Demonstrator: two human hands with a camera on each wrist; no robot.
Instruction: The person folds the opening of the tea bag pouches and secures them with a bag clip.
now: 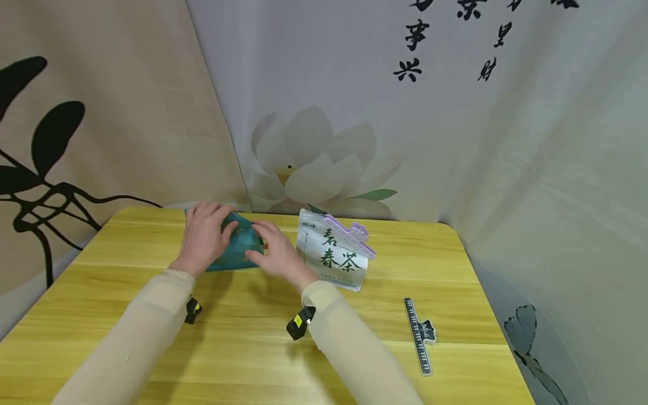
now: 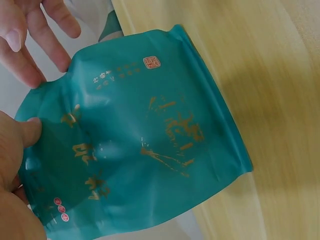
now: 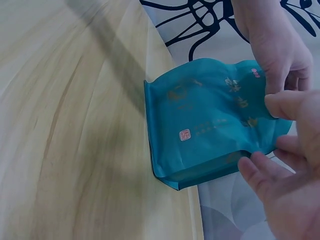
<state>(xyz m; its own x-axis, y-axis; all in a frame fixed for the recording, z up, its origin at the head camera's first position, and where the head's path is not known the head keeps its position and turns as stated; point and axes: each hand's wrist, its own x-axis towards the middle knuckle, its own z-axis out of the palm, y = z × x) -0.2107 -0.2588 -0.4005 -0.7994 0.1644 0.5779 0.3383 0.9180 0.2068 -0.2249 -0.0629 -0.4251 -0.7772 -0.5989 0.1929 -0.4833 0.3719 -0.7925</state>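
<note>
A teal pouch with gold lettering stands on its base near the table's back edge. Around its upper left edge, my left hand grips it, thumb on the front face and fingers mostly hidden behind. From the right, my right hand holds the upper side, with its thumb on the front and fingertips along the folded side. The pouch's top edge is largely covered by the hands.
A silver-white bag with dark green characters stands right of the pouch, a purple sealing clip across its top. A black-and-white sealing clip lies at the table's right. Behind the wooden table hangs a printed curtain.
</note>
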